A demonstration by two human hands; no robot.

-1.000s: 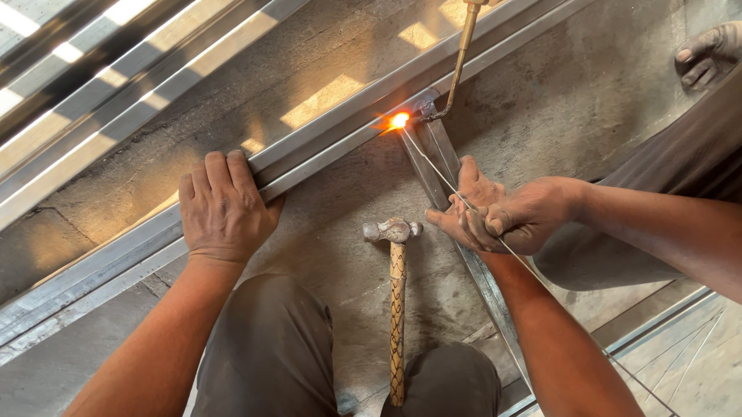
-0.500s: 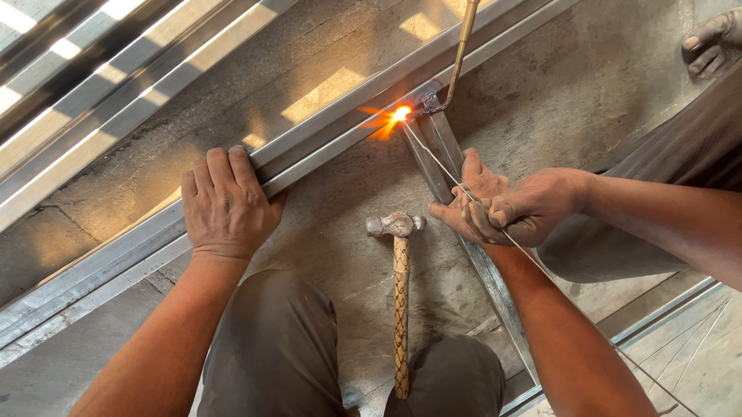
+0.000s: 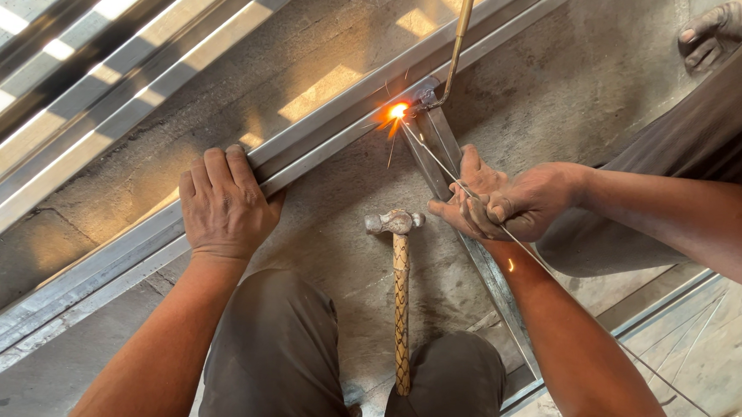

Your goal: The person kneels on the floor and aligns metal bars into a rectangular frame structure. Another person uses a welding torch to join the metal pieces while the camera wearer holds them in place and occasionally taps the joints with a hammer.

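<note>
head view: two people at a glowing metal joint

head camera looks straight down at a concrete floor (image 3: 564,83) where long metal channel sections lie. the person's left hand (image 3: 226,205) is spread flat, palm down, fingers together, pressing on the long channel rail (image 3: 341,131) that runs diagonally from lower left to upper right. the right hand (image 3: 464,207) rests on a shorter cross channel (image 3: 442,149), which meets the long rail at an angle; its fingers are loosely bent against the metal, partly covered by another hand, so whether it grips anything cannot be told.

a co-worker's hand (image 3: 528,200) comes in from the right, lying just over the person's right hand, pinched shut on a thin filler rod (image 3: 429,152). the rod's tip reaches the joint, where an orange flame (image 3: 397,113) burns. a brass torch tube (image 3: 457,44) comes down from the top edge and bends toward that same spot.

between the person's knees (image 3: 279,347), a hammer (image 3: 399,278) with a wrapped, woven-looking handle lies on the floor, head pointing toward the joint, touched by neither hand. at upper right a gloved hand (image 3: 719,32) rests on the floor. more thin rods (image 3: 677,351) lie at lower right.
</note>
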